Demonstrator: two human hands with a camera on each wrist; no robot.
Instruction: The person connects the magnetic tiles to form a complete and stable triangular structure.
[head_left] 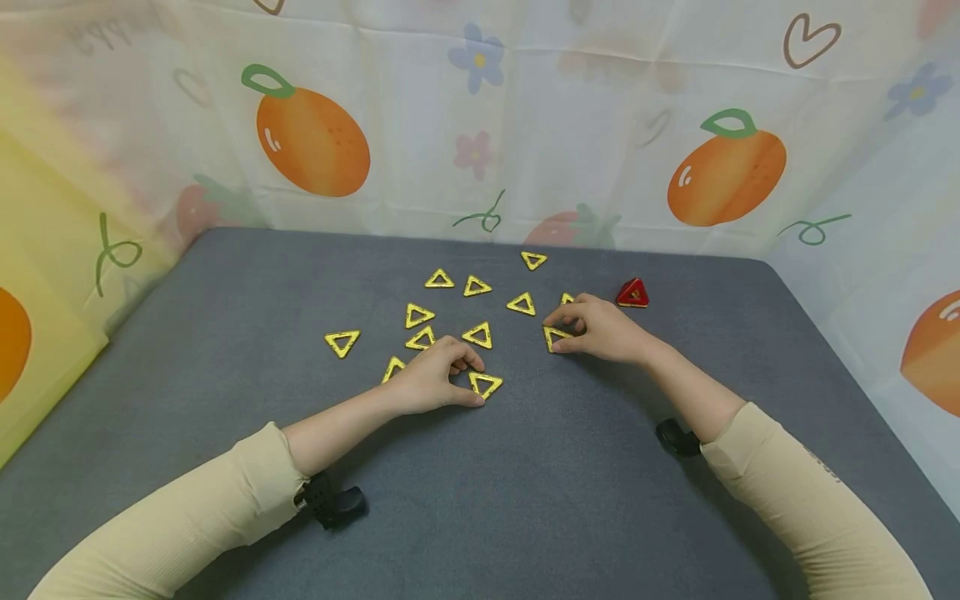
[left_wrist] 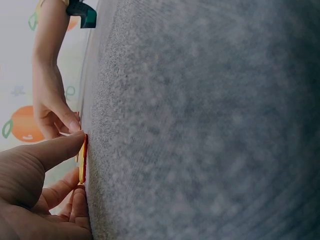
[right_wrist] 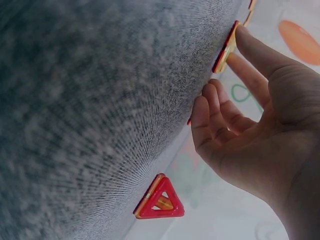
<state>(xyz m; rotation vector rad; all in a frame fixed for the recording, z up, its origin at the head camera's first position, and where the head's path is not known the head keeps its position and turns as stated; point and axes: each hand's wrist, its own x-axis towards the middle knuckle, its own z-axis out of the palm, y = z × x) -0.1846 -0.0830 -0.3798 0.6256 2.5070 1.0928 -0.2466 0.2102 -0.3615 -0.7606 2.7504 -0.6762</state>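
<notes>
My left hand (head_left: 433, 379) pinches a flat triangle tile (head_left: 487, 377), yellow on top, between thumb and fingers at the table surface. From the side, in the left wrist view, that tile (left_wrist: 83, 160) shows a red underside. Farther right, my right hand (head_left: 603, 327) holds another yellow triangle tile (head_left: 548, 337) by its edges, thumb on the near side. The right wrist view shows this tile (right_wrist: 226, 52) edge-on, red below and yellow above. One more yellow tile (head_left: 567, 297) peeks out behind the right hand, partly hidden.
Several yellow triangle tiles lie scattered behind and left of the hands, among them a far one (head_left: 533, 255) and a left one (head_left: 342, 334). A red pyramid of triangle tiles (head_left: 626, 292) stands at the back right. The grey table (head_left: 525, 500) meets a fruit-print curtain (head_left: 420, 125).
</notes>
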